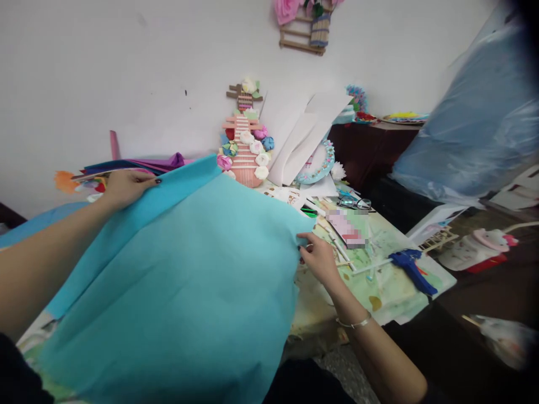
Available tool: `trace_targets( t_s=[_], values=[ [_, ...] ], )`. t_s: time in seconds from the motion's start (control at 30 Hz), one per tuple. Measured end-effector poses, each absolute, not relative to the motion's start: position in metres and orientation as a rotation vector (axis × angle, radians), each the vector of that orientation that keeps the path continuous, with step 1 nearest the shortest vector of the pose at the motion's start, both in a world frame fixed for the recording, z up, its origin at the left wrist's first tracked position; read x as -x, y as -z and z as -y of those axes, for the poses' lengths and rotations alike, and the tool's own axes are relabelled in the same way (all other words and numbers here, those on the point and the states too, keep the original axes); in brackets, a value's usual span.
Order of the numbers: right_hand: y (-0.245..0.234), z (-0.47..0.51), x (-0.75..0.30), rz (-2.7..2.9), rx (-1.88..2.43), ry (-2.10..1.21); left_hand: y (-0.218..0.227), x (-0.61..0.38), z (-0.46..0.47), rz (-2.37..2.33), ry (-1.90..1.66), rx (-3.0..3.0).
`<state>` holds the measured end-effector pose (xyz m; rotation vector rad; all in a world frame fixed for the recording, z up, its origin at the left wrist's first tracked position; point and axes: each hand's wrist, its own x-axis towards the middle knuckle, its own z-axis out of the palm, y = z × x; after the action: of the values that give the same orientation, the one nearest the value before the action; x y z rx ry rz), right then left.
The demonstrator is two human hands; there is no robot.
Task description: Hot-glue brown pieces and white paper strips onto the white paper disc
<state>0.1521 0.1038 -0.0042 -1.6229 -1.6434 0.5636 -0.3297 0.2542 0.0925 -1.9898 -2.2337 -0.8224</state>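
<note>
A large turquoise sheet (202, 269), like thin paper or felt, spreads across the front of the table and hangs over its near edge. Its far left part is folded over in a brighter blue band. My left hand (128, 187) grips that folded upper edge, with fingers closed on it. At the sheet's right edge, my right hand (318, 257) pinches the border between thumb and fingers; a bracelet (354, 323) circles that wrist. Much of the tabletop beneath the sheet is hidden.
A blue glue gun (415, 272) lies on the table's right side, near eyeglasses (354, 203) and white sticks. A flower-covered pink lute-shaped craft (245, 151) stands against the wall. White paper sheets (301, 134) lean beside it. Right of the table are a plastic-wrapped blue bundle (471, 118) and a pink-white container (475, 249).
</note>
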Motion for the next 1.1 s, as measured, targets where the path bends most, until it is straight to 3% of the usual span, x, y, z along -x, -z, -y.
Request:
trace_targets(
  t_s=[0.7, 1.1],
  values=[
    [0.033, -0.183, -0.105, 1.57, 1.637, -0.942, -0.071, 0.337, -0.337, 2.08, 0.304, 2.019],
    [0.035, -0.187, -0.101, 1.701, 1.667, -0.783, -0.061, 0.347, -0.345, 2.014, 0.288, 2.015]
  ],
)
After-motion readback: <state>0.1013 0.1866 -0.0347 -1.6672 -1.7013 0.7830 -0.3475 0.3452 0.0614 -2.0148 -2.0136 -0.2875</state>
